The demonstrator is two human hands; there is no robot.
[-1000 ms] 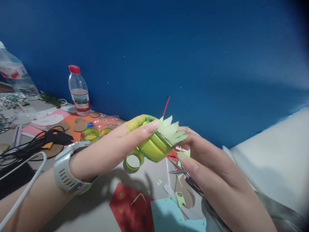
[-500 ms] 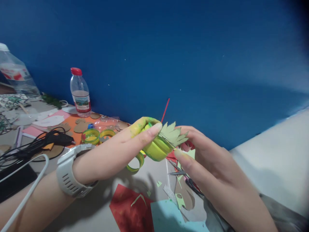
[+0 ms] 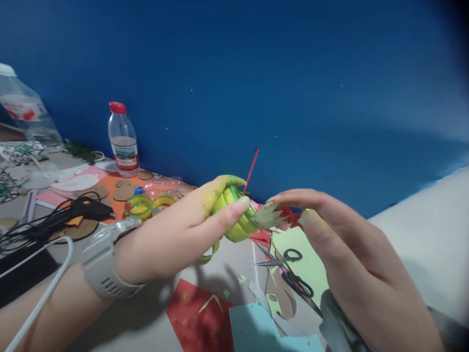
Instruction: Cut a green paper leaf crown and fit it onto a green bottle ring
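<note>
My left hand [image 3: 205,210], with green and yellow paint on its fingers, is closed around a yellow-green painted cup [image 3: 240,222] that looks like a cut bottle bottom. A pale green paper fringe [image 3: 271,216] with pointed tips sticks out from the cup's rim, toward the right. A thin red stick [image 3: 251,171] rises behind the cup; its lower end is hidden. My right hand [image 3: 330,230] is beside the fringe, thumb and fingers apart. Its index finger is at the fringe's upper edge; I cannot tell whether they touch. Something red [image 3: 289,216] shows behind the fringe, partly hidden.
Black-handled scissors [image 3: 293,274] lie below my right hand on light green paper [image 3: 304,247]. Red paper [image 3: 200,315] and blue paper [image 3: 252,327] lie in front. To the left are painted rings [image 3: 138,208], a glue gun [image 3: 93,208] and a red-capped bottle [image 3: 123,146]. A blue wall stands behind.
My right hand has moved right and its thumb has come away from the cup. The cup has turned so the fringe points more to the right, and the scissors show more fully.
</note>
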